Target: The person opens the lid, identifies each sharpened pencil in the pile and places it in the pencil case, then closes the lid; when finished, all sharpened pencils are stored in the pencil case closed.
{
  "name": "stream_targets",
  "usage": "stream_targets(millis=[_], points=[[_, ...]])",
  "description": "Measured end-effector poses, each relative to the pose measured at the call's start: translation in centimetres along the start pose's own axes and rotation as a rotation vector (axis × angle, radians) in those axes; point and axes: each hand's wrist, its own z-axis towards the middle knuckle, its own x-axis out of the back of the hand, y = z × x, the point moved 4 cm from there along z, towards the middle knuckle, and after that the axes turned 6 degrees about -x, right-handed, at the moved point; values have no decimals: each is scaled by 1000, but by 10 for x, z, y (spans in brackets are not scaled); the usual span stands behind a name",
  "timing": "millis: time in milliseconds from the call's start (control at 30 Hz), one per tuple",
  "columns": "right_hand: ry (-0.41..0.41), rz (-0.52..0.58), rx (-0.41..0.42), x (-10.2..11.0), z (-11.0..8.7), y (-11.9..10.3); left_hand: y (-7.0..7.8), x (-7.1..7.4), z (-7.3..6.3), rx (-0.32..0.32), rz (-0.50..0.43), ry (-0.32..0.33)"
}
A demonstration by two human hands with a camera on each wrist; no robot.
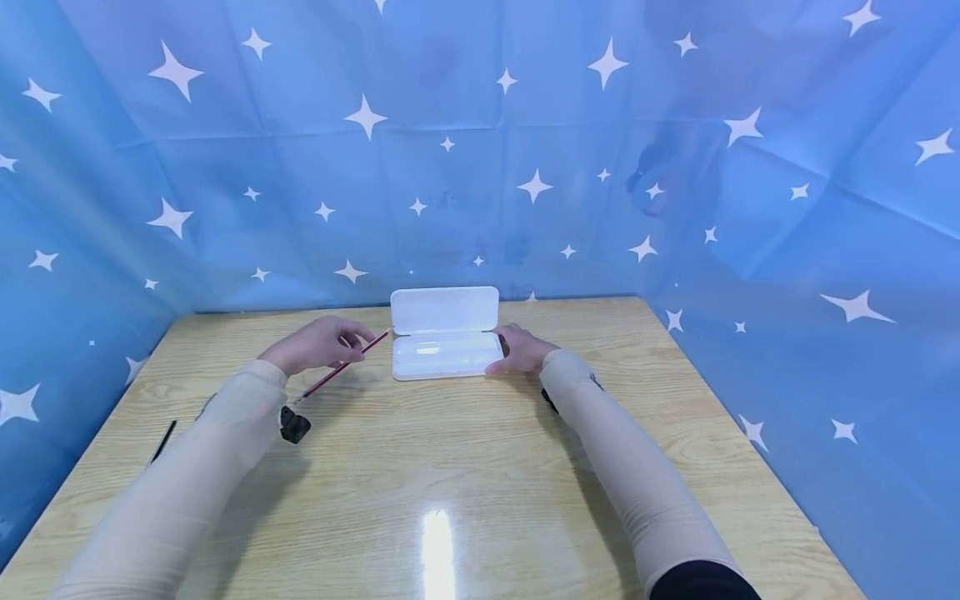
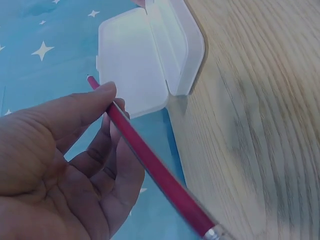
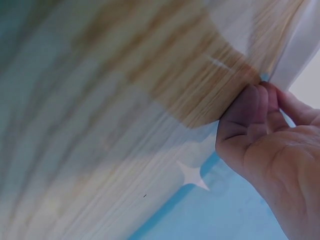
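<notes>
My left hand (image 1: 327,343) pinches a red pencil (image 1: 328,381) between thumb and fingertips, above the table to the left of the case. In the left wrist view, the pencil (image 2: 150,157) slants across the palm side, its metal-banded end nearest the camera and its tip toward the case. A translucent white pencil case (image 1: 447,357) lies with its lid (image 1: 445,311) raised at the back. At the case's right end, my right hand (image 1: 520,350) grips it, thumb at the front corner and fingers farther back. The right wrist view shows that hand (image 3: 270,130) with bent fingers at the case's white edge.
A thin dark stick-like object (image 1: 162,442) lies on the left of the wooden table (image 1: 525,483), partly behind the left sleeve. A blue curtain (image 1: 465,167) with white stars hangs along the back and sides. Black wrist mounts (image 1: 295,425) sit under the sleeves.
</notes>
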Motion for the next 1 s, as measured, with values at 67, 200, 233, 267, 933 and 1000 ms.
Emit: stream_targets(millis=[67,200,233,267,933,1000], points=[[-3,1,1,0,-1,0,2,-2,5,-5,25,-1],[-6,23,3,0,-2,0,7,-7,14,-12,55,-3],[-5,23,2,0,-2,0,8,-8,16,-13,58,-5],[-6,23,1,0,-2,0,9,-9,18,-16,60,-8],[-1,30,-12,1,-3,-2,28,-30,66,10,154,-37],[-1,21,-11,1,-2,-3,30,-32,70,14,165,-46]])
